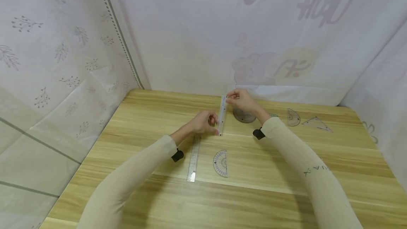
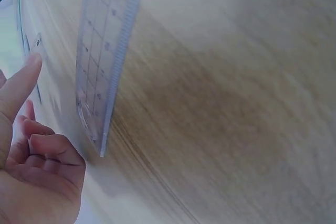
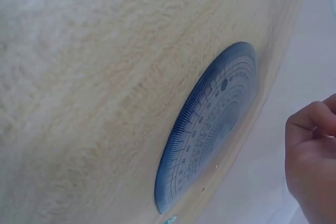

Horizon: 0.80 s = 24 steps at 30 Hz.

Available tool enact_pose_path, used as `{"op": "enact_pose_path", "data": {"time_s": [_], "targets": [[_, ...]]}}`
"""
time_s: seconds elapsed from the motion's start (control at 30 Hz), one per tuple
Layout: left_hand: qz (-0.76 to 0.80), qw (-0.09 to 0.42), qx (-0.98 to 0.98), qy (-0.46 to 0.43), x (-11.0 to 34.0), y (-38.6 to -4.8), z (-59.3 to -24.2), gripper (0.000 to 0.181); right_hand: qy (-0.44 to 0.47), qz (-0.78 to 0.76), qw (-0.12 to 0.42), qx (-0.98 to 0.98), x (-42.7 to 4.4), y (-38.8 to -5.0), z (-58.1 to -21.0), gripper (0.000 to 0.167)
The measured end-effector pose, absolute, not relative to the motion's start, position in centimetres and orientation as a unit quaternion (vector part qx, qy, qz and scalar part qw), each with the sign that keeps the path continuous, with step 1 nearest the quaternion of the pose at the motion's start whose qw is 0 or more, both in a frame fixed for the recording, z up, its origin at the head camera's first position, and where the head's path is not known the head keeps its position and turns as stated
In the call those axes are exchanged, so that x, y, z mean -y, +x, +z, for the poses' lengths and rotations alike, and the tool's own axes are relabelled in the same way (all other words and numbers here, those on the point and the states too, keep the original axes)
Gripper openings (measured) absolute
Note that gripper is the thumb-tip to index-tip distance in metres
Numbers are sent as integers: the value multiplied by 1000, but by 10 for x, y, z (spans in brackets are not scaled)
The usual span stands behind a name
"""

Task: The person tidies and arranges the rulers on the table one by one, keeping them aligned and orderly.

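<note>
We see the right hand pinching the far end of a white ruler, which spans between both hands over the table. The left hand has its thumb at the near end; whether it pinches there, we cannot quite tell. A clear ruler lies near a clear protractor.
</note>
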State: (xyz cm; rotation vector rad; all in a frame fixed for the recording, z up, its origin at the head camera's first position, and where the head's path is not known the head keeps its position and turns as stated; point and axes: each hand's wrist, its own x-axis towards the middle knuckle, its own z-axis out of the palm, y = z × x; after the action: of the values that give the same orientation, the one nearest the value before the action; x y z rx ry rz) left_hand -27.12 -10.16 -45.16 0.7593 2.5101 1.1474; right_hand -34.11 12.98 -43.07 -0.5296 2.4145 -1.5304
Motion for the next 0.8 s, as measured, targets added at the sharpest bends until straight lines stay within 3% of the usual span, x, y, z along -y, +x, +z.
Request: {"op": "enact_pose_path", "data": {"time_s": [0.3,0.8], "targets": [[404,146,-865,259,102,-272,-453,38,-167,-554,162,-799,-132,-344,-431,36],[422,133,-849,288,103,-269,-453,30,-188,-572,122,-789,-135,-338,-425,20]]}}
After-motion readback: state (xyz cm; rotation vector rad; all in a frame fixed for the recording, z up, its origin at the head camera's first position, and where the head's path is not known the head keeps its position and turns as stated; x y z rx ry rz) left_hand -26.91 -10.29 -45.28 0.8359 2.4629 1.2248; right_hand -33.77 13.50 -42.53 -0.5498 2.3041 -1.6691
